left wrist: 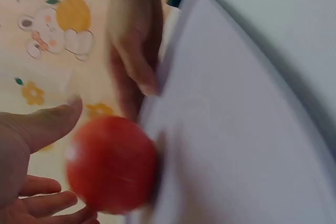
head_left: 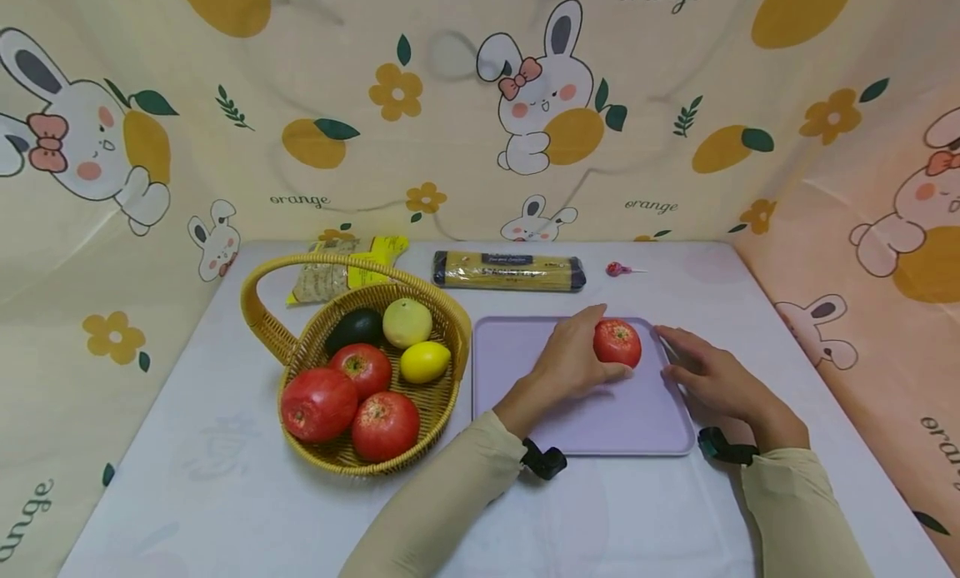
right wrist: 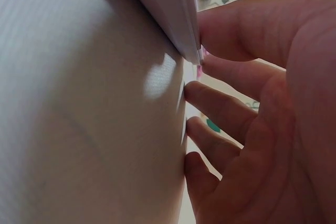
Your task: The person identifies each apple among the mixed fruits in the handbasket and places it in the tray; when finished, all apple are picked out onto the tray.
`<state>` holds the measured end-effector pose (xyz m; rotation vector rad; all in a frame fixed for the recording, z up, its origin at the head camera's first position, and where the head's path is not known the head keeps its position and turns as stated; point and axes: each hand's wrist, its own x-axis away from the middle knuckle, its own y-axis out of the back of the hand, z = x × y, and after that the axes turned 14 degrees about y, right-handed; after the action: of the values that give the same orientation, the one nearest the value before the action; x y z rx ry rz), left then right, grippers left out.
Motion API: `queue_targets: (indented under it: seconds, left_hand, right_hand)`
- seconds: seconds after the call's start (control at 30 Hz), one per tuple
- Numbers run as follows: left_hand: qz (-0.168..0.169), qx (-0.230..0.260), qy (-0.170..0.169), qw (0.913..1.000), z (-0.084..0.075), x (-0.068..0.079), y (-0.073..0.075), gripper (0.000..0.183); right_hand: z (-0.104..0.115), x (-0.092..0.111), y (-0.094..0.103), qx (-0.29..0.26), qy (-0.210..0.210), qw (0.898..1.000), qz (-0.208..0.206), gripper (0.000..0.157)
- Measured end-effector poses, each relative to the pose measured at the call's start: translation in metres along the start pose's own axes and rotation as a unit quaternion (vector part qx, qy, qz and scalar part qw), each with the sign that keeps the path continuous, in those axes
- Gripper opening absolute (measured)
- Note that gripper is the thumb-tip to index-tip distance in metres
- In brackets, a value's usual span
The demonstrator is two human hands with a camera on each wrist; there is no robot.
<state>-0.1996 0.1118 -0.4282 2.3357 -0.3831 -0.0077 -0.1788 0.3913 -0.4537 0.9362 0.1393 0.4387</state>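
Note:
A red apple [head_left: 618,343] sits on a lilac tray [head_left: 585,432], towards its far right part. Beside the apple, on its left, is my left hand [head_left: 572,355]. In the left wrist view the thumb [left wrist: 52,124] stands apart from the apple, and the fingertips reach its lower side. My right hand [head_left: 712,378] lies along the tray's right edge. Seen from the right wrist, its thumb [right wrist: 241,30] and index fingertip are right at the tray rim [right wrist: 173,14], while the other fingertips rest on the tabletop.
Left of the tray stands a handled wicker basket [head_left: 453,395] with several fruits: red apples [head_left: 386,426], a lemon [head_left: 425,362], a pale green round fruit [head_left: 407,323] and a dark avocado [head_left: 354,332]. Behind are a yellow bag [head_left: 326,274], a spaghetti pack [head_left: 510,271] and a lollipop [head_left: 618,269].

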Motion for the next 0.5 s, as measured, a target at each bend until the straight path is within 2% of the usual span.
queue_targets:
  seconds: [0.1,0.27,0.43,0.5]
  left_hand:
    - [-0.01,0.015,-0.03,0.9994,-0.01,0.012,0.011,0.096]
    - [0.016,0.045,-0.106,0.9932,-0.025,0.042,0.031,0.091]
    - [0.048,0.046,-0.208,0.976,-0.028,0.073,0.047,0.089]
    - [0.065,0.048,-0.233,0.9692,-0.027,0.084,0.054,0.088]
  right_hand:
    - [0.001,-0.001,0.0,0.0,0.0,1.0,0.0,0.081]
    - [-0.001,0.0,0.001,0.007,0.01,1.0,-0.004,0.08]
    - [-0.001,0.0,0.002,0.008,0.018,1.0,-0.005,0.077]
    - [0.0,0.0,0.003,0.011,0.015,1.0,-0.003,0.077]
